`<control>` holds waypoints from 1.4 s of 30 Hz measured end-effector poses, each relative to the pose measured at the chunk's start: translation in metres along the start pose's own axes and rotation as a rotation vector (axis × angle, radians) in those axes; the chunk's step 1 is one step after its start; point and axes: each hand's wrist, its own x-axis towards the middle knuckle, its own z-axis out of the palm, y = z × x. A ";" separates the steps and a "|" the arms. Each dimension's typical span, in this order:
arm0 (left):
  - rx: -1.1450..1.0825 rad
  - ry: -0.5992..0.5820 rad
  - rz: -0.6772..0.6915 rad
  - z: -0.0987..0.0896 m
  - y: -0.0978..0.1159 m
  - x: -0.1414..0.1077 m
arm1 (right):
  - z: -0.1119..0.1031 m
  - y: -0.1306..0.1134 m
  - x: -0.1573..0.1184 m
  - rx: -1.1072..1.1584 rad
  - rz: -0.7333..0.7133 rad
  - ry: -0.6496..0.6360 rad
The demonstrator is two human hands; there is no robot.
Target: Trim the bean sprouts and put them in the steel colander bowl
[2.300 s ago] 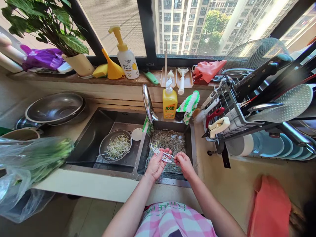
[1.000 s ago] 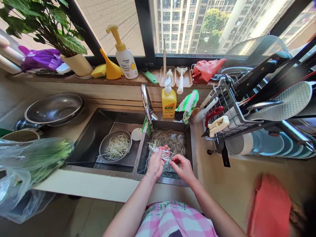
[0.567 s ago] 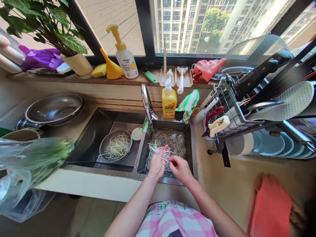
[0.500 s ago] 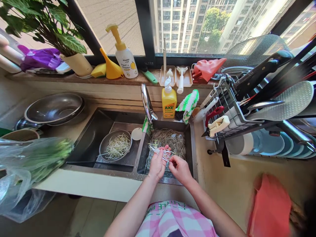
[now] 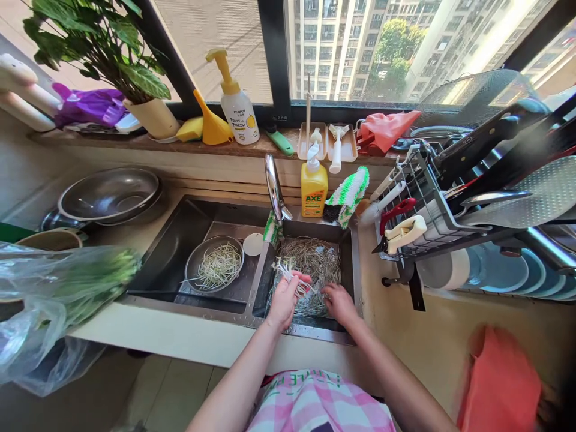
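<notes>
Head cam: sprouts (image 5: 288, 270) pinched over the sink (image 5: 351, 282)
Left hand (image 5: 284, 302) pinches them above the pile (image 5: 310, 264), so bits drop there; right hand (image 5: 341, 303) curled low, can't tell if gripping.

Open air lies above the left hand (image 5: 283, 303) and right hand (image 5: 341, 303), up to the faucet (image 5: 274, 189) at the back of the basin, with bean sprouts (image 5: 310, 261) beneath them. Leftward, a hand meets the metal sink divider (image 5: 260, 276), then the steel bowl (image 5: 214, 264) and plastic bag (image 5: 58, 294); rightward, the wire dish rack (image 5: 418, 210) overhangs the counter.
</notes>
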 end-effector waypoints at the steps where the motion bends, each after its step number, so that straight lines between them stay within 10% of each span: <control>1: 0.041 -0.015 -0.028 -0.001 0.000 -0.001 | -0.003 0.002 0.003 -0.037 -0.010 0.017; 9: 0.368 -0.192 -0.165 0.000 0.001 -0.010 | -0.044 -0.038 0.039 0.221 -0.160 0.107; 19: 0.471 -0.644 -0.321 -0.001 0.019 -0.022 | -0.037 -0.049 0.052 0.491 -0.098 -0.559; 33: 0.266 -0.465 -0.443 -0.027 0.016 -0.017 | -0.059 -0.061 0.031 0.513 0.055 -0.033; 42: -0.056 -0.189 -0.248 -0.004 -0.004 -0.009 | -0.017 -0.061 0.001 0.936 0.171 0.087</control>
